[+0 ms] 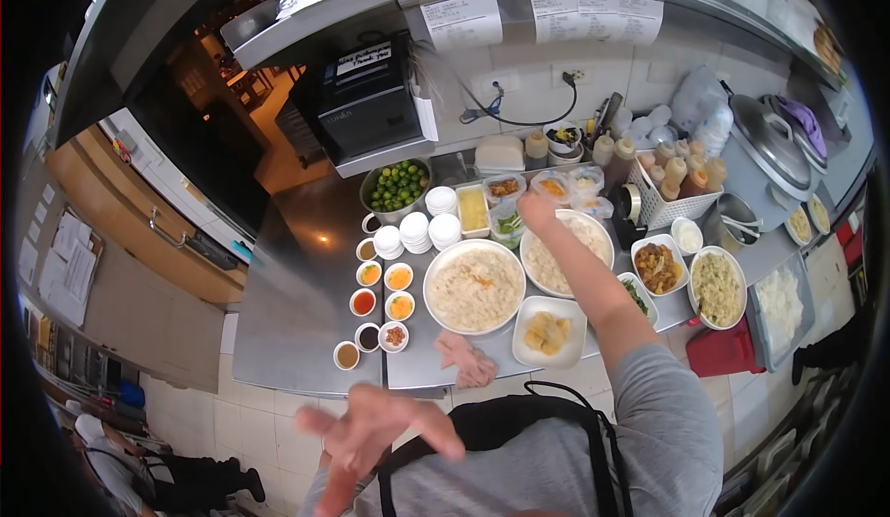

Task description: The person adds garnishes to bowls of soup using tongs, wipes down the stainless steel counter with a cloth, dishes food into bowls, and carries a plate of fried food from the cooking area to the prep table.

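Our bare left hand (375,429) spreads open, holding nothing.
Our bare right hand (536,211) reaches the far side, among clear plastic bags of orange and green food (507,224) (we cannot tell whether it grips one); our forearm crosses over a round white bowl of pale, thick food (608,241), right of a similar one.

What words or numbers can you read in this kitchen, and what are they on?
"thank you": bottom line of the white label on the black machine; its top line is too blurry.
Black machine's front: small letters, too blurry to be sure.
Left hanging paper: print too small.
Right hanging paper: too small too.
Papers at the far left: too small.
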`<state>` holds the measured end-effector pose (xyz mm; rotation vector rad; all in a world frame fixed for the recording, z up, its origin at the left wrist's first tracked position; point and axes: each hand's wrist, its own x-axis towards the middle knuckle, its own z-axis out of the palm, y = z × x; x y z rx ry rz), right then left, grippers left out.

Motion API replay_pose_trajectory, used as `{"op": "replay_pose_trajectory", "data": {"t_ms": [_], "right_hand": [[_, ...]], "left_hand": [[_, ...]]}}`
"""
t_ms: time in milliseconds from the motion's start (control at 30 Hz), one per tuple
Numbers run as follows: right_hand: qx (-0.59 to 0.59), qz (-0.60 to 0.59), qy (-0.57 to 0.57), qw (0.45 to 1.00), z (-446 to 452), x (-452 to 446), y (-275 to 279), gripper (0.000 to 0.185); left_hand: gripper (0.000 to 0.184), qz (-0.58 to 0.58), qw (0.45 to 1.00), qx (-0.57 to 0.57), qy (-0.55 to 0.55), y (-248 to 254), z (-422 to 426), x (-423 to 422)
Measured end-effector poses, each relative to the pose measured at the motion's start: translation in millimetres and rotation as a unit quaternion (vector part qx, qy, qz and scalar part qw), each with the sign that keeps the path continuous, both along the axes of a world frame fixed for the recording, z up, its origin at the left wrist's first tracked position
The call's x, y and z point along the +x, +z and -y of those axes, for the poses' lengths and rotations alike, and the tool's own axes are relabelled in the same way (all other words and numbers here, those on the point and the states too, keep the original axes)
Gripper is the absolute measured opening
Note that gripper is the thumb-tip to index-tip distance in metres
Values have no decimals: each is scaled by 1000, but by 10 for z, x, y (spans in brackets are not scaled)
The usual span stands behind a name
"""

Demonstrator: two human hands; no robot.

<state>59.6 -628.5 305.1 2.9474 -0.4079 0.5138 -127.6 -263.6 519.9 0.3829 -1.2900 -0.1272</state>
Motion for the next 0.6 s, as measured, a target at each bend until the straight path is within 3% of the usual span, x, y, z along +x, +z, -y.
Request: {"op": "replay_pose_trajectory", "data": {"t_ms": [100, 200, 267, 300, 367, 467, 500, 567, 600], "right_hand": [[14, 18, 44, 999, 111, 149, -428, 11], [76, -23, -32, 996, 140, 54, -385, 16], [31, 172, 41, 984, 41, -173, -128, 21], [28, 171, 40, 984, -14, -262, -15, 21], [132, 191, 68, 970, -126, -452, 204, 27], [181, 237, 130, 946, -355, -917, 512, 27], [178, 237, 129, 947, -442, -1091, 591, 27], [313, 225, 123, 915, -625, -1434, 655, 20], [342, 231, 117, 904, -724, -1577, 595, 15]], "left_hand": [[88, 2, 986, 165, 4, -318, -165, 313], [85, -88, 972, 213, 44, -664, -231, 386], [84, -146, 960, 231, 62, -831, -296, 408], [83, -183, 946, 253, 85, -893, -347, 418], [82, -221, 930, 272, 106, -1007, -422, 428], [75, -264, 915, 273, 135, -1157, -474, 447], [67, -280, 911, 274, 128, -1206, -475, 457], [59, -294, 909, 271, 117, -1296, -456, 487], [46, -293, 890, 321, 137, -1338, -433, 503]]}}
